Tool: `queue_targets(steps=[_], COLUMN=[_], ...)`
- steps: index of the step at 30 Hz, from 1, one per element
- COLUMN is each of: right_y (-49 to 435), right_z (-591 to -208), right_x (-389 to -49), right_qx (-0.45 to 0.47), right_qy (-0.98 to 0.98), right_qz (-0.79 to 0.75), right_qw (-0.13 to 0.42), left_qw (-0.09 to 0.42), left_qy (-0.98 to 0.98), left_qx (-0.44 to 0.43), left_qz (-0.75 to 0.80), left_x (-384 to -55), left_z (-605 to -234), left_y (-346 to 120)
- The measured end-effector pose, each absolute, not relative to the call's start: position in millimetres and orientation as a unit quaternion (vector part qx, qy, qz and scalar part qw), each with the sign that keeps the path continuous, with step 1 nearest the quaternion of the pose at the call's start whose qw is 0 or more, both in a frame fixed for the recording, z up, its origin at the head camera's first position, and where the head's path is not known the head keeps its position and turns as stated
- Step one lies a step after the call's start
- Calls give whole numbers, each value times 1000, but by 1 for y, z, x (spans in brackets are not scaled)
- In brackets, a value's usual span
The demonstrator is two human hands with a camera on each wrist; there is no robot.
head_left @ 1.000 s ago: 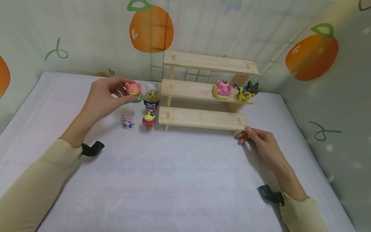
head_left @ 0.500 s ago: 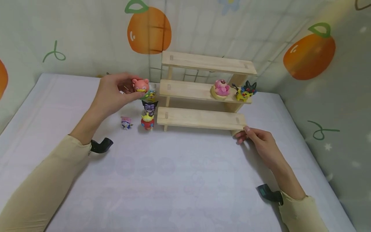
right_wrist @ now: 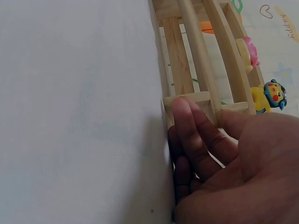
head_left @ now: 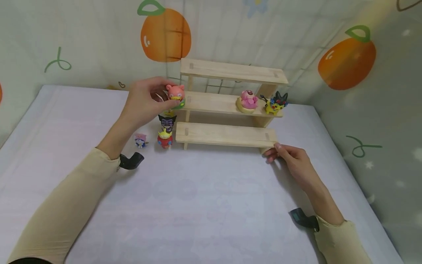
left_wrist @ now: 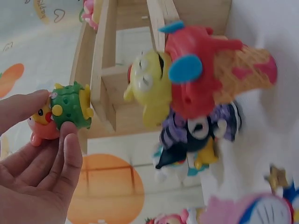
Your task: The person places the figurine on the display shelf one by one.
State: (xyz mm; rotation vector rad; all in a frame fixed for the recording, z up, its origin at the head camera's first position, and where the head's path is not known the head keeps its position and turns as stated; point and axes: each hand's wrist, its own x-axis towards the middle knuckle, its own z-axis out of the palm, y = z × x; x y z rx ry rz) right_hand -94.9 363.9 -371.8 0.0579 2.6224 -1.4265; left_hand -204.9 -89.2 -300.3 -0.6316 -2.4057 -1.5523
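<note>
My left hand point(head_left: 146, 99) pinches a pink-headed figurine point(head_left: 176, 93) with a green lower body, held at the left end of the middle tier of the wooden display shelf point(head_left: 227, 134). In the left wrist view thumb and fingers grip its green part point(left_wrist: 70, 106), close to the shelf's edge. My right hand point(head_left: 293, 159) holds the right front corner of the lowest tier between thumb and fingers. A pink bear figurine point(head_left: 248, 100) and a yellow figurine with a black-eared hat point(head_left: 275, 103) stand at the right of the middle tier.
Left of the shelf, a red-and-yellow alien figurine point(head_left: 165, 140) stands before a black-hooded purple figurine point(head_left: 167, 123), with another partly hidden behind. A small pink-hatted figurine point(head_left: 141, 140) stands farther left. A printed curtain point(head_left: 99, 44) hangs behind the white table point(head_left: 197, 209).
My left hand has carried the pink-headed figurine rightward and slightly up, from left of the standing figurines to the middle tier's left end. The right hand keeps its hold on the shelf.
</note>
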Motion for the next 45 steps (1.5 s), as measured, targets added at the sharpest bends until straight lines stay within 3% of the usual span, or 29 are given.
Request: queue_targets(steps=[20, 45], right_y=[364, 364], right_z=[-370, -369], right_x=[-92, -92], right_qx=[11, 18], right_qy=[873, 868], right_qz=[-481, -492], right_qw=[80, 70], left_qw=[73, 39], left_qy=[-815, -812], left_qx=[-223, -206], left_qz=[-530, -544], left_x=[-208, -206], left_z=[-306, -301], left_y=[-69, 5])
